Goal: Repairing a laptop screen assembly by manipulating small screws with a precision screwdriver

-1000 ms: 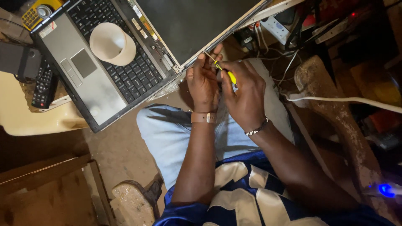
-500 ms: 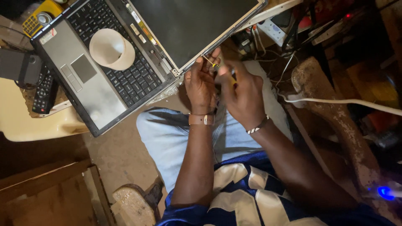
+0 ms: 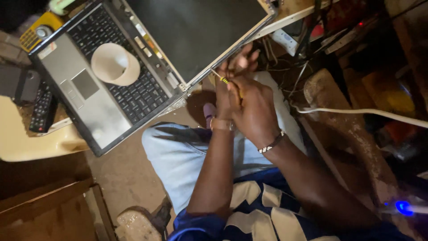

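Note:
An open silver laptop [image 3: 93,107] lies tilted across a cream plastic chair, its dark screen [image 3: 196,31] reaching toward my hands. A white cup-shaped lid [image 3: 115,64] rests on the keyboard. My right hand [image 3: 252,107] is closed around a small screwdriver [image 3: 221,78] with a yellow and black handle, its tip at the lower edge of the screen frame. My left hand [image 3: 225,96] sits right beside it, fingers up against the screen's edge and the tool. Both wrists carry bracelets.
A cream chair [image 3: 26,143] holds the laptop, a black remote [image 3: 42,109] and a yellow device [image 3: 38,33]. A white cable [image 3: 365,112] runs across the right. Tangled wires [image 3: 290,58] lie beyond the hands. A wooden crate [image 3: 49,209] stands at lower left.
The view has shifted, so laptop and hands sit higher and closer. My hands stay together at the screen's edge, the screwdriver turned slightly between them.

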